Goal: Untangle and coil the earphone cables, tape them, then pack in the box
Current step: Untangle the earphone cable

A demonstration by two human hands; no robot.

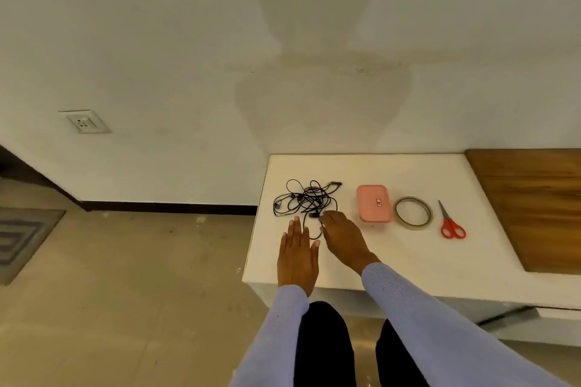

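Note:
A tangle of black earphone cables lies on the white table, towards its left side. My right hand reaches into the tangle's near edge, and its fingertips pinch a strand of cable. My left hand lies flat on the table just below the tangle, fingers straight, holding nothing. A closed pink box sits to the right of the cables. Beyond the box lie a roll of clear tape and red-handled scissors.
A wooden panel adjoins the table on the right. A wall stands directly behind the table, with a socket at the left. The floor drops away to the left of the table's edge, with a mat farther left.

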